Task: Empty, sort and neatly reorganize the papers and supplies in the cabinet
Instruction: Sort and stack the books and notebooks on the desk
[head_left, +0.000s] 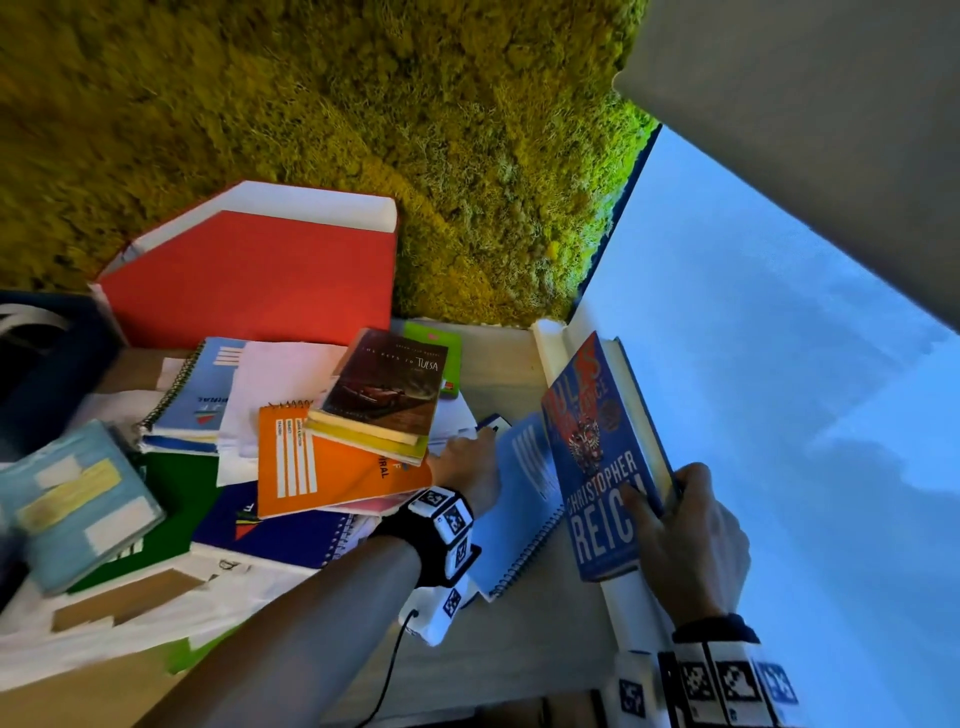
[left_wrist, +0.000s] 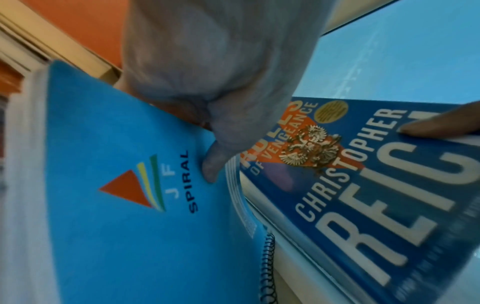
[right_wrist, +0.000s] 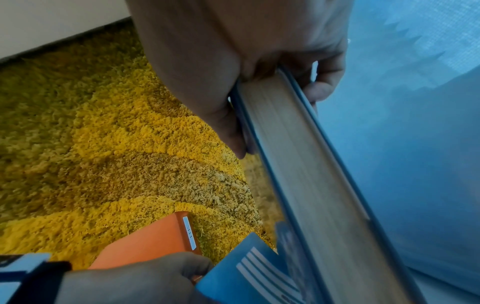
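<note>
A blue hardcover book (head_left: 597, 457), titled with "Christopher Reich", stands tilted on its edge at the right, against a pale panel (head_left: 779, 415). My right hand (head_left: 691, 525) grips its lower end, thumb on the cover (left_wrist: 363, 185) and fingers round the page edge (right_wrist: 298, 164). Just left of it a light blue spiral notebook (head_left: 524, 499) leans upright. My left hand (head_left: 470, 457) holds the notebook's top, with the thumb (left_wrist: 210, 168) pressed on the "JF Spiral" cover (left_wrist: 116, 185). In the right wrist view the left hand (right_wrist: 130, 279) and the notebook (right_wrist: 246, 273) show at the bottom.
A loose pile lies to the left: an orange notebook (head_left: 322, 467), a dark paperback (head_left: 389, 384), a dark blue spiral notebook (head_left: 280, 530), white papers and a pale blue box (head_left: 72, 499). A red folder (head_left: 260, 275) stands against the moss wall (head_left: 363, 104).
</note>
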